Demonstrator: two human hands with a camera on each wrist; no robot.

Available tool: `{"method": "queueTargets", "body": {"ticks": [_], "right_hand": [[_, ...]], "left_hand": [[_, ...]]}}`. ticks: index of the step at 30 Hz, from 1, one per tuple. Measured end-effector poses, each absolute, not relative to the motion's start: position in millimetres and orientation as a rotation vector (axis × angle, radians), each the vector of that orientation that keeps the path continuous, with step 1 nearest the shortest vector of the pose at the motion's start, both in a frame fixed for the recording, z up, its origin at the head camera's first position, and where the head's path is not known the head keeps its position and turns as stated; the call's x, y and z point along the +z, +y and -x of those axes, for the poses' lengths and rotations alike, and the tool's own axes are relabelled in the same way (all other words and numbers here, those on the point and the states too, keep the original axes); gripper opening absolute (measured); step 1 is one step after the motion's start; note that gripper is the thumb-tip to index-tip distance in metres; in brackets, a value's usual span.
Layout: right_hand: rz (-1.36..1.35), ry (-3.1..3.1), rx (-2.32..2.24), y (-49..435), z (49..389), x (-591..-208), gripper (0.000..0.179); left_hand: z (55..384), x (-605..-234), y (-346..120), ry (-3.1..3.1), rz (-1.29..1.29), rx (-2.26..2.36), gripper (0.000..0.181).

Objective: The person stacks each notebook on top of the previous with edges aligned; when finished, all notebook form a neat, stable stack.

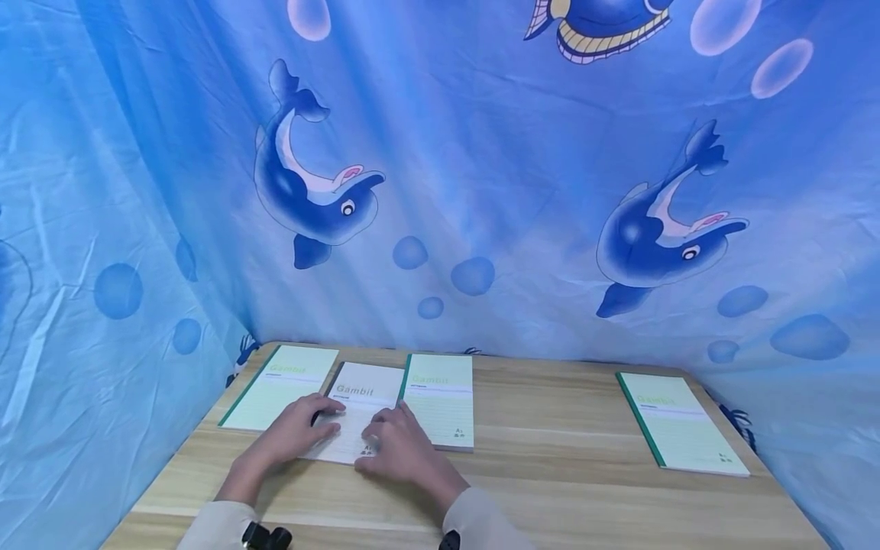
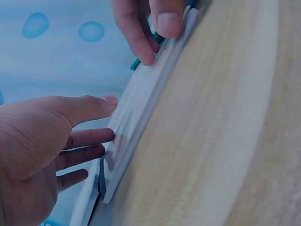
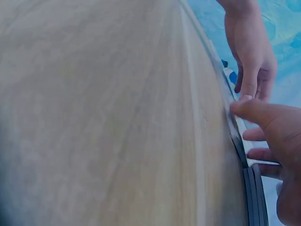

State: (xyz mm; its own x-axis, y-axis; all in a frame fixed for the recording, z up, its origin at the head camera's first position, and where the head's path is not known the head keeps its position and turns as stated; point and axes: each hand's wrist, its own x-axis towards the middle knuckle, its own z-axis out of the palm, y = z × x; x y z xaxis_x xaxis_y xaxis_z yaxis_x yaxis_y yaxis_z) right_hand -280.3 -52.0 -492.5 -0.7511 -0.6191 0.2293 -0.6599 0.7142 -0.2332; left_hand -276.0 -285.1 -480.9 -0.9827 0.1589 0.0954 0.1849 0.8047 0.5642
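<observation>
A blue sea-print curtain [image 1: 117, 191] hangs well to the left of the white notebook [image 1: 354, 426] and runs on behind it, printed with dolphins and bubbles. On the wooden tabletop [image 1: 550, 428], a pale green notebook [image 1: 278, 388] lies flat just left of the white notebook, its green spine on the far side from it. The left hand [image 1: 305, 424] is over the white notebook's left edge, thumb and fingers stretched out and apart, gripping nothing. The white notebook itself lies flat, cover up, with a dark spine on its left and "Gambit" across the top. At its right edge is the right hand [image 1: 399, 447], fingers loosely bent and spread, with nothing pinched between them; whether either hand touches the cover, I cannot tell. Just right of the white notebook sits a stack of notebooks [image 1: 440, 401], green-spined on top, several edges showing in the right wrist view. Well apart, far to the right of the white notebook, another green-spined notebook [image 1: 684, 422] lies flat, slightly askew.
</observation>
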Motion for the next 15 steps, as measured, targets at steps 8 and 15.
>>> {"method": "queueTargets", "body": {"ticks": [8,15], "right_hand": [[-1.12,-2.818,0.661,-46,281,-487,0.054],[-1.13,-2.822,0.587,-54,292,-488,0.06]], "left_hand": [[275,-480,-287,-2.918,0.354,-0.945,0.038],[273,-480,-287,-2.916,0.382,-0.908,0.044]]}}
